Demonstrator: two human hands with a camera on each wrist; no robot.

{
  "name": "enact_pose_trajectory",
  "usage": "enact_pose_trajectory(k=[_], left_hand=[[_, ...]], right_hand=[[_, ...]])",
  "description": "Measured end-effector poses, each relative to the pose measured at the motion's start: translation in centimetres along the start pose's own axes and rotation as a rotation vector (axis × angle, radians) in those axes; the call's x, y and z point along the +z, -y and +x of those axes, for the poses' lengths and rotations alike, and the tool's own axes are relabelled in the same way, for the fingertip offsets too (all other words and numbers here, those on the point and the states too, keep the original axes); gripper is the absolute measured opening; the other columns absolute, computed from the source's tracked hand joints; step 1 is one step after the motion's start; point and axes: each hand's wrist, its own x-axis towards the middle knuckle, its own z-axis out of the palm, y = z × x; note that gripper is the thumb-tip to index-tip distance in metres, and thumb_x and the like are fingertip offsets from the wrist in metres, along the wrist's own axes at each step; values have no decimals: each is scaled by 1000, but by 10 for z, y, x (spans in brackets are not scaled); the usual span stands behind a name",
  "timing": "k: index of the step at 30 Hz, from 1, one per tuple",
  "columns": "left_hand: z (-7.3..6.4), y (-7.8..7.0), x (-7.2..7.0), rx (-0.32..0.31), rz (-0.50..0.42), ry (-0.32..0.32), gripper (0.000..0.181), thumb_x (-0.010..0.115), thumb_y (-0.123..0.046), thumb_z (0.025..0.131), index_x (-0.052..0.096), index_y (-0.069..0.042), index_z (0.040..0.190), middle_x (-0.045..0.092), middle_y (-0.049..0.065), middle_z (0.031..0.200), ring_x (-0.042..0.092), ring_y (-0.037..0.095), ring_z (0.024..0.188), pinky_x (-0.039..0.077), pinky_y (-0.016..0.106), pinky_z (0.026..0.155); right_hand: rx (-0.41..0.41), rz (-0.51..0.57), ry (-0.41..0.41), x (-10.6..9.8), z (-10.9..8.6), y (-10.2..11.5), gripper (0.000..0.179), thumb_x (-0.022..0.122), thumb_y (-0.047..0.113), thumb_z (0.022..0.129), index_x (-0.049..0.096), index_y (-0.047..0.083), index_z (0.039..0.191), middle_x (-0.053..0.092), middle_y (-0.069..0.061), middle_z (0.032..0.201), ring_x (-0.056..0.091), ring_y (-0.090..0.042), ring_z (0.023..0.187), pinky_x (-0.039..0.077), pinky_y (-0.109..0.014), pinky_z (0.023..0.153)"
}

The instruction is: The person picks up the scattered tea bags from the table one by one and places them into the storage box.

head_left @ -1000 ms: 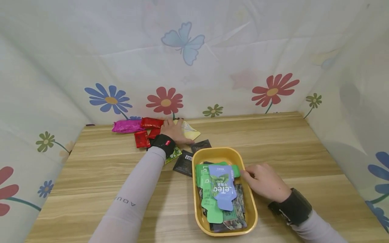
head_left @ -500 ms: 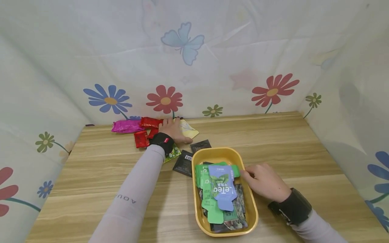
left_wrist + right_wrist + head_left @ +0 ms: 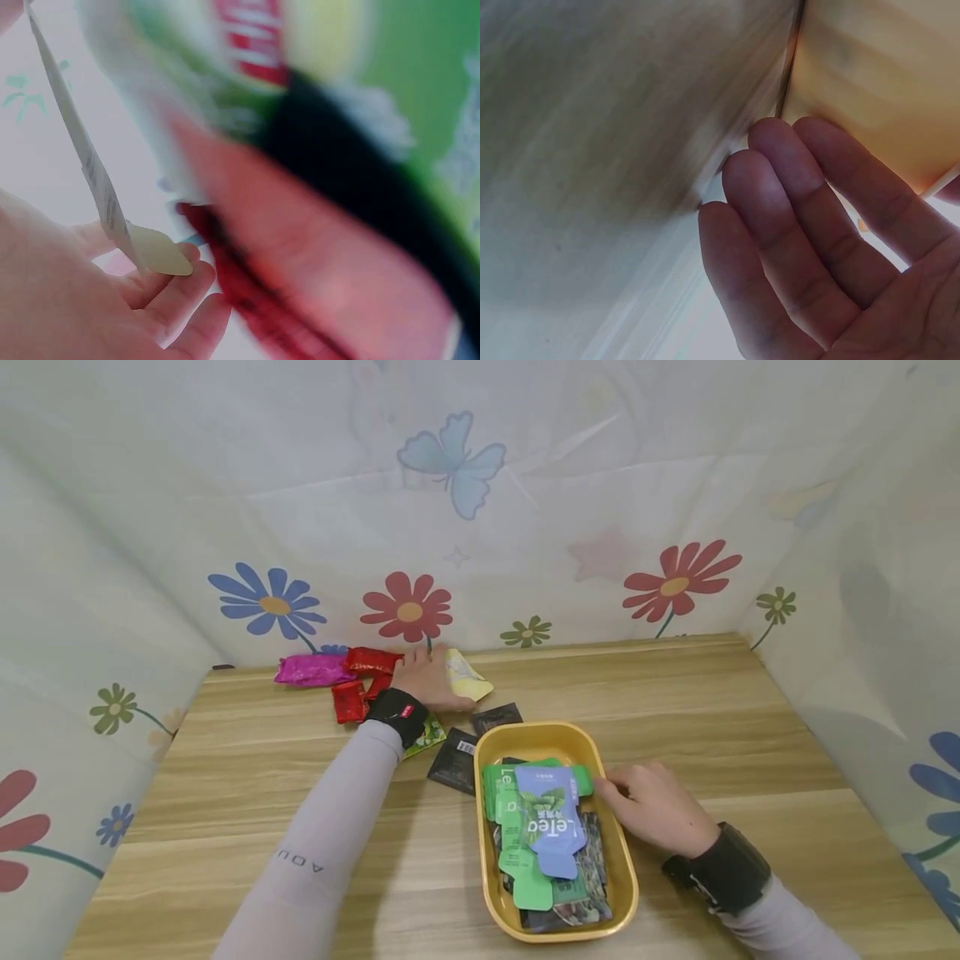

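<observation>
My left hand is at the back of the table, with a pale yellow flat card piece between its thumb and fingers. In the left wrist view, that card stands nearly edge-on, and its yellow flap lies against the fingers. Close by are red packets, a green sachet partly under the wrist, and black sachets. My right hand holds the right rim of a yellow plastic tub. Its fingers lie along the tub's outer wall.
Inside the tub lie flattened green cartons, a blue carton and dark packets. A magenta packet lies at the back left. Behind the wooden table hangs a white curtain with printed flowers.
The left hand has shifted very slightly left, still at the yellow card, which seems a little more tilted up. The right hand and tub look practically still.
</observation>
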Motion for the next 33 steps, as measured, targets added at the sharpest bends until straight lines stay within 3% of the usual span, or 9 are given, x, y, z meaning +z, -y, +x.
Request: enact_pose_trajectory(k=[3, 7, 14, 21, 28, 30, 33], left_hand=[[-11, -7, -12, 60, -14, -28, 119, 63, -78, 61, 28, -14, 154, 41, 16, 141, 37, 33, 127, 34, 49, 107], [-36, -21, -34, 200, -28, -91, 118, 63, -78, 63, 29, -12, 155, 44, 13, 137, 39, 29, 122, 38, 50, 104], [-104, -54, -58, 464, -19, -183, 117, 60, -80, 65, 31, -10, 155, 44, 12, 143, 41, 26, 127, 40, 46, 102], [-165, -93, -57, 638, 11, -173, 120, 54, -85, 64, 27, -15, 157, 39, 15, 150, 36, 28, 135, 32, 46, 111], [-198, -115, -53, 764, 43, -172, 122, 49, -88, 64, 25, -14, 158, 37, 15, 151, 35, 26, 135, 29, 44, 112], [-203, -116, -53, 778, 39, -140, 128, 46, -92, 64, 16, -16, 162, 27, 17, 159, 29, 29, 143, 25, 45, 115], [-208, -114, -51, 801, 28, -92, 137, 41, -98, 60, -1, -19, 164, 0, 16, 167, 10, 34, 152, 15, 49, 119]], right_hand=[[-3, -3, -9, -1, 1, 0, 42, 51, 35, 101, 51, 25, 60, 37, 12, 55, 37, -4, 48, 32, -24, 47], [1, -5, -3, -1, 1, 1, 42, 49, 38, 101, 51, 25, 61, 37, 12, 54, 38, -5, 48, 32, -24, 47], [-1, -11, 6, -2, 3, 1, 42, 50, 37, 101, 51, 24, 61, 37, 11, 55, 38, -5, 49, 32, -25, 48], [-6, -20, -2, -3, 3, 1, 44, 50, 36, 101, 48, 24, 59, 37, 12, 54, 37, -5, 48, 31, -25, 47], [-16, 0, -7, -2, 2, 2, 40, 49, 36, 101, 52, 26, 62, 37, 14, 55, 36, -3, 47, 30, -24, 46], [-24, 10, -9, -2, 2, 2, 41, 49, 36, 101, 51, 26, 62, 36, 14, 54, 34, -3, 46, 30, -23, 46], [-28, 29, 0, -2, 2, 3, 44, 49, 36, 102, 47, 24, 59, 35, 14, 53, 32, -3, 45, 29, -23, 44]])
